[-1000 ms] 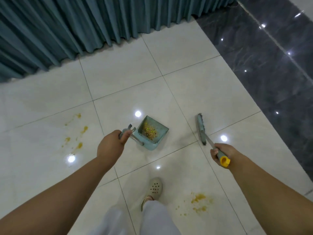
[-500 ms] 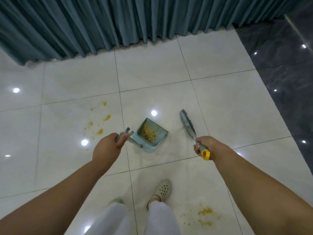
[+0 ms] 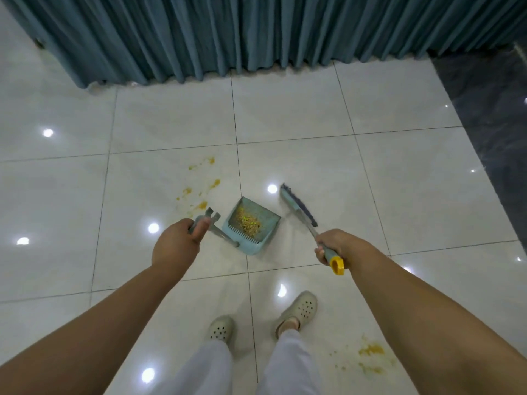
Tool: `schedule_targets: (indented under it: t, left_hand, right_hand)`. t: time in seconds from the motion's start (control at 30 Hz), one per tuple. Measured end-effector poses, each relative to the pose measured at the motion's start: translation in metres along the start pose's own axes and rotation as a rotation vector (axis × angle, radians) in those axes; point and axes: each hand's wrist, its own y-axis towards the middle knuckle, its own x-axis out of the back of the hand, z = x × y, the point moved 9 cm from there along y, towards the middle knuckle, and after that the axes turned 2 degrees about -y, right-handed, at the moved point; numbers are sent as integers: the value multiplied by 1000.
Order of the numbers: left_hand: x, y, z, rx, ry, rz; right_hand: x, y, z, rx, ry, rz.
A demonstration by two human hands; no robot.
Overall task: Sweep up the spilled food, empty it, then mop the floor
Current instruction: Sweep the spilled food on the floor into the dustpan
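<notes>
Tiled floor bounded by curtain; left hand grips dustpan, right hand grips broom.

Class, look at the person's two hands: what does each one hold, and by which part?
The left hand grips the dustpan by its long handle; the right hand grips the broom near the handle's yellow end.

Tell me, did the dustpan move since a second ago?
Yes. The dustpan went left, toward the yellow stains. Earlier it was fully right of the tile line; now it overlaps that line.
</notes>
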Motion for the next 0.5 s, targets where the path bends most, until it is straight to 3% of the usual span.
schedule_targets:
  t: [0.5]
  left_hand:
    - [86, -33, 159, -14, 28, -86]
  right_hand:
    - [-160, -41, -132, -131, -118, 9]
